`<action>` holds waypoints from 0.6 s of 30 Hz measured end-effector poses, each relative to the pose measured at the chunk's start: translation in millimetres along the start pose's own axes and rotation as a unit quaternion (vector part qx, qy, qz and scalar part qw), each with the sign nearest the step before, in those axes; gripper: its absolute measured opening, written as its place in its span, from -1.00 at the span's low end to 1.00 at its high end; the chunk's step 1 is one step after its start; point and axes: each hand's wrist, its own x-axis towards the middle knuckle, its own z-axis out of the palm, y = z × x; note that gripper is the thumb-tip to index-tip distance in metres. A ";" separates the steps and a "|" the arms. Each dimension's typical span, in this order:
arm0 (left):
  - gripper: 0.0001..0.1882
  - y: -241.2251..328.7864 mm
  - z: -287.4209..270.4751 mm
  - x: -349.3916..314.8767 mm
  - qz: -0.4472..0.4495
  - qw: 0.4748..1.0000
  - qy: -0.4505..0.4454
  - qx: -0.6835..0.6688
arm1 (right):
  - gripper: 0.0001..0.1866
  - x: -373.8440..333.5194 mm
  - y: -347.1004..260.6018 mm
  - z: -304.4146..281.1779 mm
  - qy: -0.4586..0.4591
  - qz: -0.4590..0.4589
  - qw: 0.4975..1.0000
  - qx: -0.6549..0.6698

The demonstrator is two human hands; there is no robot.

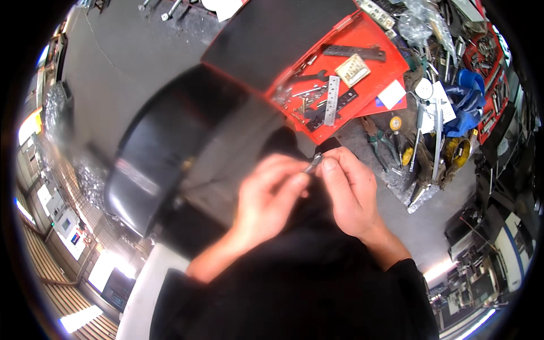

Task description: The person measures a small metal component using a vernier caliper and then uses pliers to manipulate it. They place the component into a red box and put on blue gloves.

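Observation:
My left hand [270, 195] and my right hand [352, 192] meet in front of my dark clothing. Between their fingertips is a small, narrow, shiny metal piece [313, 163], too small to name. Both hands pinch it, the left at its lower end, the right at its upper end with thumb and forefinger. Just beyond them, a red drawer or tray [371, 68] holds a steel ruler [332, 101], an open-ended wrench [317, 76], a dark perforated strip [355, 52], a cream-coloured box [352, 71] and several small metal bits.
A large black curved shell [164, 124] stands close on the left. To the right lie pliers [381, 144], a round-headed gauge [396, 123], a blue cloth [464, 107] and a caliper-like tool [438, 130] among heaped tools. Clear plastic wrap [419, 25] lies at the upper right.

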 end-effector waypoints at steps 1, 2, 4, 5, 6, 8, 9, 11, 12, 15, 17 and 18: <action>-0.83 -3.9 -2.7 3.3 -0.003 1.000 -0.004 -0.010 | -0.83 1.2 2.0 5.0 0.008 0.037 0.999 0.033; -0.83 -7.4 -4.8 5.9 -0.007 1.000 -0.007 -0.020 | -0.83 1.9 3.6 9.1 0.017 0.074 0.995 0.066; -0.83 -8.4 -8.6 10.5 -0.038 0.998 -0.008 -0.045 | -0.85 6.4 4.6 16.5 0.038 0.061 0.996 0.059; -0.83 -9.0 -10.4 12.6 -0.054 0.997 -0.009 -0.058 | -0.86 9.8 8.7 20.9 0.051 0.030 0.997 0.040; -0.83 -11.0 -12.1 16.3 -0.051 0.997 -0.012 -0.063 | -0.87 13.8 13.3 22.8 0.062 -0.005 0.998 0.021; -0.84 -15.2 -17.7 22.9 -0.047 0.996 -0.018 -0.074 | -0.94 21.4 19.6 23.1 0.076 -0.062 0.994 -0.055; -0.83 -12.9 -21.7 24.8 -0.065 0.994 -0.025 -0.081 | -0.96 25.0 20.3 23.6 0.078 -0.087 0.988 -0.099; -0.84 -14.1 -20.5 28.6 -0.063 0.993 -0.014 -0.097 | -0.98 29.7 20.8 22.8 0.074 -0.106 0.980 -0.154; -0.84 -14.1 -20.6 30.4 -0.062 0.993 -0.010 -0.101 | -0.98 31.0 20.8 21.9 0.073 -0.101 0.979 -0.163; -0.84 -16.8 -19.1 32.1 -0.063 0.993 0.003 -0.102 | -0.99 34.8 19.8 16.9 0.058 -0.069 0.983 -0.157; -0.84 -17.2 -14.8 32.0 -0.068 0.993 0.013 -0.100 | -0.98 37.9 18.1 12.1 0.033 -0.025 0.993 -0.112; -0.84 -16.5 -13.5 31.4 -0.075 0.992 0.017 -0.097 | -0.98 38.9 18.0 11.3 0.030 -0.018 0.994 -0.107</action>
